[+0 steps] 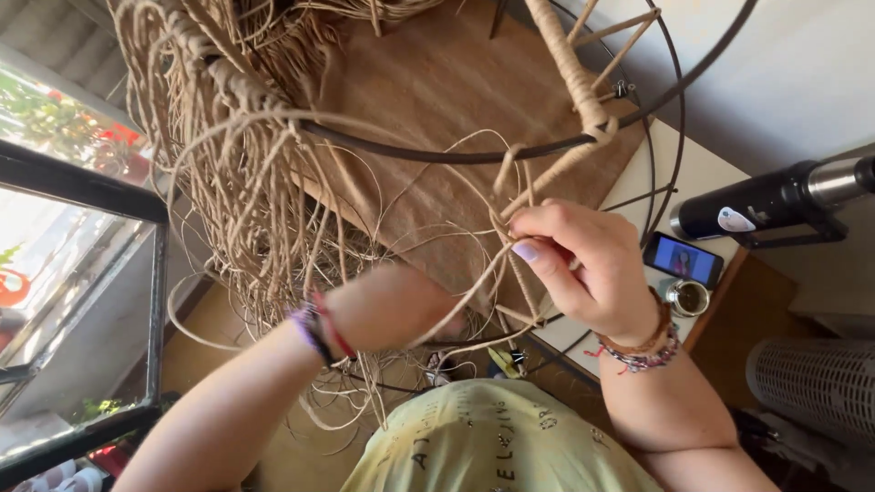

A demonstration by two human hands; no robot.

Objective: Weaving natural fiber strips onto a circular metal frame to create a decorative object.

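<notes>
Right hand (583,269) pinches raffia strands (510,196) just below the dark metal hoop (437,155). Left hand (387,310), lower left of the hoop, closes around a strand.

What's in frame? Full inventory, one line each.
metal hoop frame: one, dark, arcing across the top
raffia strands: many, tan, hanging from the frame at left
wrapped spokes: a few, tan, upper right
brown paper: one sheet, under the frame
table: one, pale, at right
phone: one, dark with lit screen, on the table
flask: one, black and silver, lying at right
small cup: one, metallic, by the phone
window frame: black, left
left hand: pulling strands, bracelets at wrist
right hand: pinching strands below the hoop
</notes>
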